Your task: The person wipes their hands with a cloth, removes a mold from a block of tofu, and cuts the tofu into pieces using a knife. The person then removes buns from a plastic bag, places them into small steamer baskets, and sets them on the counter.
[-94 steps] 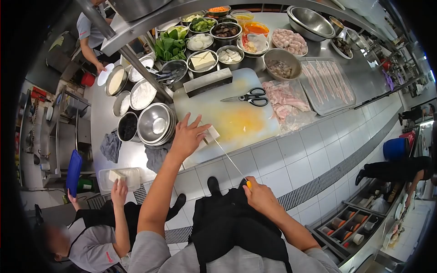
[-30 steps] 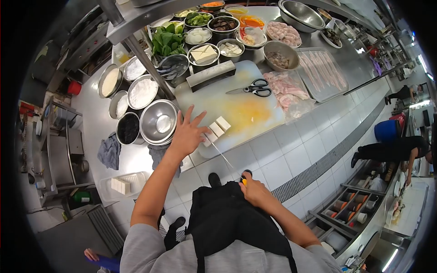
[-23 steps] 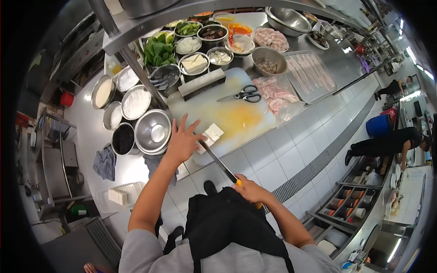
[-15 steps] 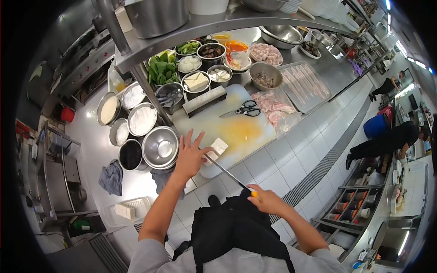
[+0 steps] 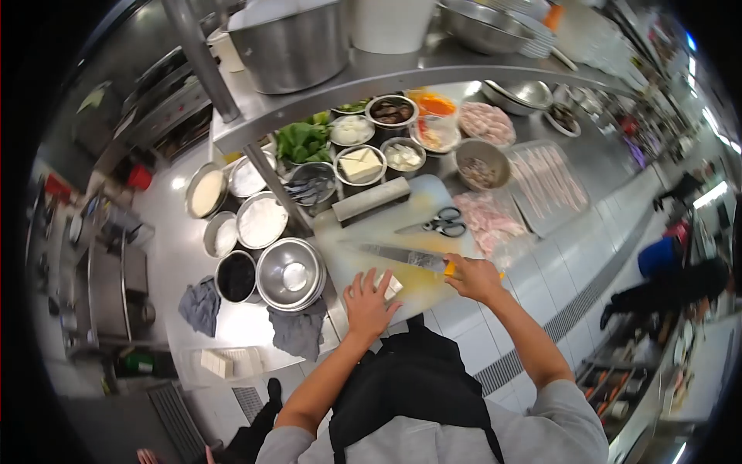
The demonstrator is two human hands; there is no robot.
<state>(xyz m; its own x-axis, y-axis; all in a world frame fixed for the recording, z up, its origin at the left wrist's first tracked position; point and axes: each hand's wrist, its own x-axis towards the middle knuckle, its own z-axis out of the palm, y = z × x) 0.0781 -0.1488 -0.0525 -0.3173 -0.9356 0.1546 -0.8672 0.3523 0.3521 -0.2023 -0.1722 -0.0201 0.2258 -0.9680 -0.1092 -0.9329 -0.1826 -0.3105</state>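
Observation:
My right hand [image 5: 473,278] is closed around the yellow handle of a kitchen knife [image 5: 410,257]; its long blade points left across the white cutting board [image 5: 332,241], above the tofu. With fingers spread, my left hand [image 5: 369,305] rests at the near edge of the board, touching a white block of tofu [image 5: 394,289], part of which it hides. Black-handled scissors [image 5: 447,223] lie farther up the board. A long metal block [image 5: 372,199] sits along the board's far edge.
Stacked steel bowls [image 5: 289,272] and grey cloths [image 5: 297,331] stand left of the board. Raw meat [image 5: 485,220] and a tray of meat strips [image 5: 550,184] lie right. An overhead shelf [image 5: 386,68] crosses the back. Another person's dark trouser leg [image 5: 255,429] shows lower left.
The knife has moved from beside the tofu up over the board, its blade now pointing left. My left hand now lies over the tofu, fingers more bent. The camera view has shifted.

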